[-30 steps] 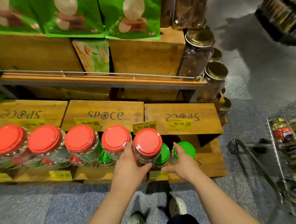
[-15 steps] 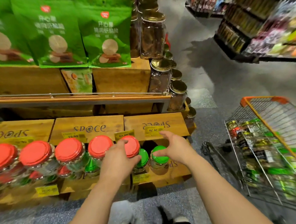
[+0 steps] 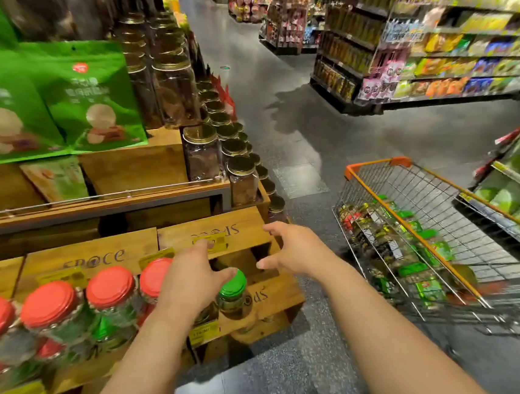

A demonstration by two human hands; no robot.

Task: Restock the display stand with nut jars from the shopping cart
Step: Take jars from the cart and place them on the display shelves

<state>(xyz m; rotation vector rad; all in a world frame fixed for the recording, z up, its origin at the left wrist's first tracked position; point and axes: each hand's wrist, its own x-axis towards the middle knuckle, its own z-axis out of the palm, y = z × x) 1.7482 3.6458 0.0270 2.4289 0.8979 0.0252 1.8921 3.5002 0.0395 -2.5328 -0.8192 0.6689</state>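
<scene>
Supermarket aisle floor (image 3: 272, 78) stretches ahead, green snack bags (image 3: 52, 99) and gold-lidded jars (image 3: 241, 179) stacked above the wooden display stand (image 3: 211, 233). Red-lidded nut jars (image 3: 108, 287) line the stand left of the fingers; a green-lidded jar (image 3: 232, 290) sits just below them. Since a moment ago the view has swung right and both hands have lifted off the jars. Left hand (image 3: 190, 283) and right hand (image 3: 295, 250) hover with fingers spread, holding nothing. More jars lie in the shopping cart (image 3: 411, 201) to the right.

Wooden display stand (image 3: 230, 231), wire-metal shopping cart (image 3: 410, 188), glossy floor (image 3: 275, 106).
</scene>
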